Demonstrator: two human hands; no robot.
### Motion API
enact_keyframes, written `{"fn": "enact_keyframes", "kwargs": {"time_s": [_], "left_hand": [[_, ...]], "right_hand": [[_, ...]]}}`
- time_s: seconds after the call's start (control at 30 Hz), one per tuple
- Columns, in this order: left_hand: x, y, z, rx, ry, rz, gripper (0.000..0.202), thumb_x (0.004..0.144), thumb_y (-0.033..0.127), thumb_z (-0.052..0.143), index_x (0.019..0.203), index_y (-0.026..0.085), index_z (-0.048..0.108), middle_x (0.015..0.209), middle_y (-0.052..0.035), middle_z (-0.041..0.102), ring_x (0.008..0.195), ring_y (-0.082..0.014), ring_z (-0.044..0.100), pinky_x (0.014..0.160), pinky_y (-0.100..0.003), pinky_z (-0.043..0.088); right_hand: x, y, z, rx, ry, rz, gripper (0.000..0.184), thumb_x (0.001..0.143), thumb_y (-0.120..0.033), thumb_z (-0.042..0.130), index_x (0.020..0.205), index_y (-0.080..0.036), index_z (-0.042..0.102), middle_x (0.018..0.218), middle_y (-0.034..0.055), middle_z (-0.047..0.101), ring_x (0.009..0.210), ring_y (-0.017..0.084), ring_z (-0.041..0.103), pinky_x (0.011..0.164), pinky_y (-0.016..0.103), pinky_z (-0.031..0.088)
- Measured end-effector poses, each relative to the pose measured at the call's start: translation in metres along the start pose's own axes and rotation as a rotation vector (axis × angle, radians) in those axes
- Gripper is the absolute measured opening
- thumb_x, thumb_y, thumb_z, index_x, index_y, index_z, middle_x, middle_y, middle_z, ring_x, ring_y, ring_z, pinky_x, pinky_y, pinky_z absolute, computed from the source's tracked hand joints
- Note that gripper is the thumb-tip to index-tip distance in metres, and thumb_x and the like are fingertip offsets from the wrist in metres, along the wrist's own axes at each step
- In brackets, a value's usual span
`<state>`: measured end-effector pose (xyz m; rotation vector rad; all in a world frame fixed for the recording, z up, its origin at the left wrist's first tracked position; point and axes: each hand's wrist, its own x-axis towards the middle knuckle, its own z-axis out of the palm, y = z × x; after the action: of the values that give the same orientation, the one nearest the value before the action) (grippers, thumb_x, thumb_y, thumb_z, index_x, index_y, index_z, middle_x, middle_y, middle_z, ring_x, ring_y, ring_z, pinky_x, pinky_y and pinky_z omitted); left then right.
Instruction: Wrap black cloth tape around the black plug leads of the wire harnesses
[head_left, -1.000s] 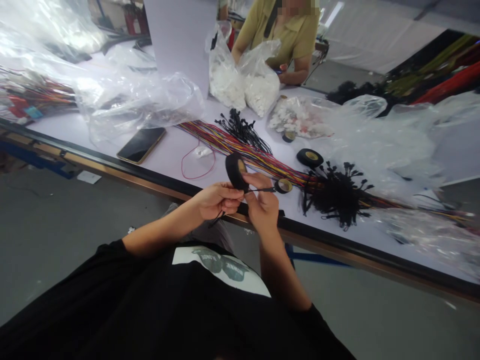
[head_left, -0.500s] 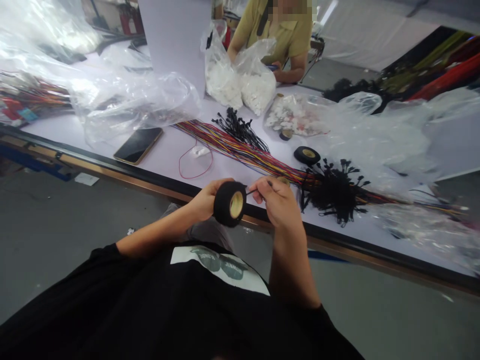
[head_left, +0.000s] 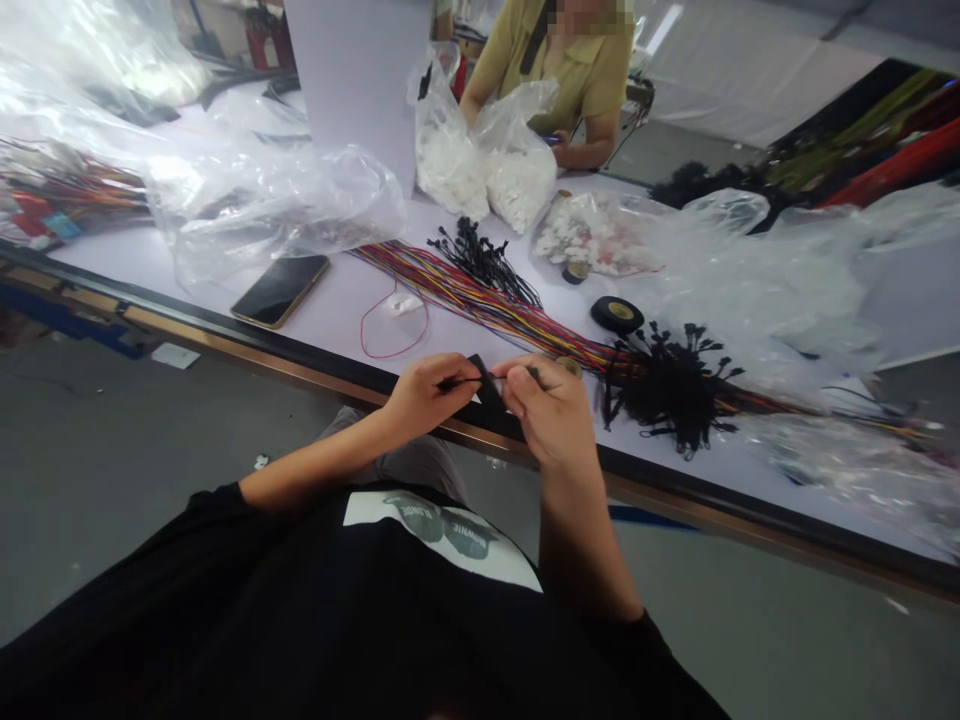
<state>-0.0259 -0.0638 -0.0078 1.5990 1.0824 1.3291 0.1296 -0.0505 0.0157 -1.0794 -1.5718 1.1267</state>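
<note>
My left hand [head_left: 433, 395] pinches one end of a thin black cable [head_left: 469, 380]. Its other end is between the thumb and fingers of my right hand [head_left: 551, 400], a dark tip showing past the thumb. Across the cable, between both hands, lies a flat band of black tape [head_left: 489, 385], slanting down over the table edge. Whether this is a loose strip or the roll seen edge-on I cannot tell. Just right of my right hand is a pile of black cables with connectors [head_left: 667, 390], on top of a long bundle of coloured wires [head_left: 525, 325].
Another black tape roll [head_left: 617, 314] lies behind the pile. A phone [head_left: 281, 290] and a pink wire loop [head_left: 394, 335] are to the left. Clear bags of white parts [head_left: 517, 180] stand at the back, where a person in a yellow shirt [head_left: 555, 80] sits. Plastic bags [head_left: 270, 200] cover the left.
The tape roll's round face and core, visible earlier at my left hand, no longer show. My left fingers now pinch the cable, and a black band crosses it between my hands.
</note>
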Motion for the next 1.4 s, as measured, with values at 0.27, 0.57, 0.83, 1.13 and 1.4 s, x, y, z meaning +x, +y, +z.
{"fn": "enact_keyframes", "kwargs": {"time_s": [0.27, 0.57, 0.83, 1.13, 1.4], "left_hand": [[-0.002, -0.004, 0.005, 0.145, 0.082, 0.094, 0.010, 0.072, 0.015, 0.051, 0.064, 0.019, 0.056, 0.064, -0.0008, 0.058, 0.062, -0.0108, 0.048, 0.065, -0.024, 0.039], [-0.002, 0.001, 0.009, -0.570, 0.159, -0.266, 0.033, 0.063, 0.026, 0.070, 0.085, 0.019, 0.047, 0.080, 0.0020, 0.054, 0.054, -0.0032, 0.045, 0.049, -0.018, 0.035], [0.003, -0.002, -0.009, -0.708, -0.270, -0.353, 0.044, 0.058, 0.055, 0.069, 0.071, 0.017, 0.050, 0.058, 0.0030, 0.045, 0.048, -0.0056, 0.039, 0.042, -0.020, 0.027], [0.004, 0.004, -0.025, -0.185, -0.377, 0.003, 0.046, 0.056, 0.046, 0.075, 0.084, 0.017, 0.053, 0.077, -0.0002, 0.050, 0.066, -0.0093, 0.045, 0.058, -0.021, 0.038], [0.005, -0.009, 0.001, 0.164, 0.101, 0.344, 0.005, 0.075, 0.014, 0.055, 0.071, 0.015, 0.055, 0.064, 0.0018, 0.056, 0.060, -0.0064, 0.049, 0.057, -0.018, 0.039]], "right_hand": [[-0.006, 0.005, 0.023, -0.025, 0.128, 0.082, 0.022, 0.069, -0.039, 0.066, 0.078, -0.020, 0.059, 0.061, -0.0042, 0.056, 0.048, 0.008, 0.048, 0.049, 0.023, 0.041], [-0.005, 0.004, 0.026, -0.272, 0.349, -0.141, 0.021, 0.075, -0.041, 0.059, 0.070, -0.022, 0.053, 0.081, 0.0030, 0.068, 0.074, 0.017, 0.063, 0.069, 0.033, 0.048], [0.001, 0.005, 0.019, 0.150, 0.204, 0.060, 0.029, 0.067, -0.041, 0.068, 0.065, -0.021, 0.048, 0.053, -0.0038, 0.062, 0.050, 0.015, 0.061, 0.055, 0.029, 0.050], [-0.004, -0.006, 0.010, -0.199, 0.163, -0.121, 0.014, 0.067, -0.027, 0.068, 0.060, -0.019, 0.058, 0.063, -0.0018, 0.064, 0.062, 0.013, 0.059, 0.062, 0.028, 0.046], [-0.007, 0.008, 0.020, -0.116, 0.177, -0.141, 0.017, 0.074, -0.037, 0.063, 0.072, -0.020, 0.059, 0.057, -0.0049, 0.055, 0.052, 0.010, 0.051, 0.053, 0.025, 0.042]]}}
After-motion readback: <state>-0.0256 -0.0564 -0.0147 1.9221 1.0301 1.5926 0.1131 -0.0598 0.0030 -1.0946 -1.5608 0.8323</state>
